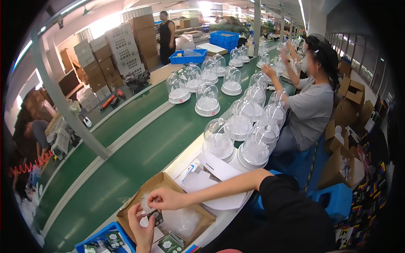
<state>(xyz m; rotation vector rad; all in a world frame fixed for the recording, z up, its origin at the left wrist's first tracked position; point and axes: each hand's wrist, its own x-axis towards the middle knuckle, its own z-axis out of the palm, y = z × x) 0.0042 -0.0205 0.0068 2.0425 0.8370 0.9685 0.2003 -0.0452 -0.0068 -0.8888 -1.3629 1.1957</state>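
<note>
My left hand (141, 230) comes up from the lower edge, its fingers closed round a small dark packet (156, 217) with pale print. From the right, my right hand (168, 198) reaches in with its fingertips pinched at a clear, bumpy plastic piece (147, 204) just above that packet. Exactly how the fingers grip the clear piece is hard to make out. Both hands are over a shallow open cardboard box (202, 222), in which clear plastic material (179, 221) lies. More dark green packets (171, 243) lie at its near side.
A blue bin (105, 232) with dark green packets stands at lower left. White papers (223, 185) lie beyond my right forearm. Several clear domes on white bases (218, 139) stand along the bench and green conveyor (126, 147). Co-workers sit at right; a blue stool (333, 200) is beside me.
</note>
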